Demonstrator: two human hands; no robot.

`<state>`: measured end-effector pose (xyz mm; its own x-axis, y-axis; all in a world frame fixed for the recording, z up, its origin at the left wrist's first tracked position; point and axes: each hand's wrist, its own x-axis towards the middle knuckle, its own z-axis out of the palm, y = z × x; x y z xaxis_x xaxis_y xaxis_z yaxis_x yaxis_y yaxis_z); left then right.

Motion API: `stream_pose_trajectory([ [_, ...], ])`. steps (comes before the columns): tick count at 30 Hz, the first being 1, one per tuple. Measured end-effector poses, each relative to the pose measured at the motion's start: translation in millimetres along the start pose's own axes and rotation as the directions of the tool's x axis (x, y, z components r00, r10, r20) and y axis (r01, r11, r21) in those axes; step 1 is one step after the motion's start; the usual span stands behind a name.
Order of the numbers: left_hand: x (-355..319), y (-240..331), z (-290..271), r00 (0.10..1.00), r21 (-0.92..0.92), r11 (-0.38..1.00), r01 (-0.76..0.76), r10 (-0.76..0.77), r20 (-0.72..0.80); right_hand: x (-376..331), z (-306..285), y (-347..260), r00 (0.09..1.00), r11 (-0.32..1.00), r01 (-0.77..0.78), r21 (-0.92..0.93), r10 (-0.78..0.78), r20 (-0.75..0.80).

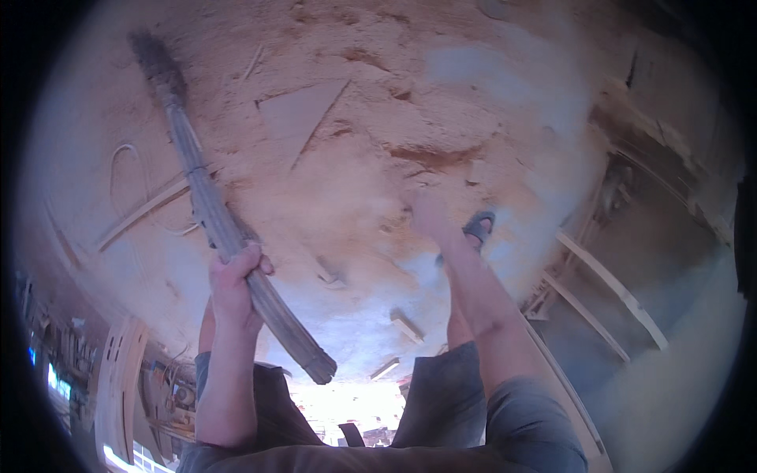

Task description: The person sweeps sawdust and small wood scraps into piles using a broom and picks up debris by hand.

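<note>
My left hand (233, 277) is closed around a broom (206, 189) made of long thin sticks bound together. The broom slants across the left side, its cut butt end near my body and its dark, bushy tip toward the far left. Stretched forward over the sawdust-covered floor (355, 189), my right hand (427, 217) is smeared by motion and pale haze, so its fingers cannot be made out. Loose sawdust lies in heaps and ridges just beyond it.
A thin flat board (296, 118) lies in the sawdust ahead. Left of the broom are a wooden strip (146, 211) and a looped cord (115, 162). Small wood offcuts (408, 325) lie near my feet, one in a sandal (478, 229). Long wood strips (619, 288) stretch along the right.
</note>
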<state>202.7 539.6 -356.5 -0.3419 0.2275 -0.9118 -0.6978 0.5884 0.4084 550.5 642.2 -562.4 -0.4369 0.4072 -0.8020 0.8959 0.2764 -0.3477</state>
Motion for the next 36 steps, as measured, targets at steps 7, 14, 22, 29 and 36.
stream_pose_trajectory([
  [7, 0, 13, 1, 0.999, -0.058, 0.998, 0.004, -0.001, 0.046, 12, -75, 24, 0.960, 0.441, -0.100, 0.892, 0.278, -0.029],
  [14, -1, 12, 7, 0.998, -0.079, 0.997, 0.023, -0.018, 0.057, -21, -97, -38, 0.960, -0.174, 0.065, 0.983, 0.280, -0.014],
  [22, -2, 1, 7, 0.999, -0.057, 0.998, 0.005, -0.003, 0.034, -30, -35, -13, 0.834, 0.727, -0.218, 0.651, 0.485, -0.263],
  [29, 1, -15, 37, 0.998, 0.013, 1.000, -0.020, 0.019, 0.056, 15, 20, 186, 0.465, 0.371, -0.178, 0.911, 0.848, -0.254],
  [36, 4, -34, 22, 1.000, 0.128, 0.992, -0.016, 0.016, 0.001, -55, 2, 96, 0.497, 0.176, -0.050, 0.983, 0.858, -0.129],
])
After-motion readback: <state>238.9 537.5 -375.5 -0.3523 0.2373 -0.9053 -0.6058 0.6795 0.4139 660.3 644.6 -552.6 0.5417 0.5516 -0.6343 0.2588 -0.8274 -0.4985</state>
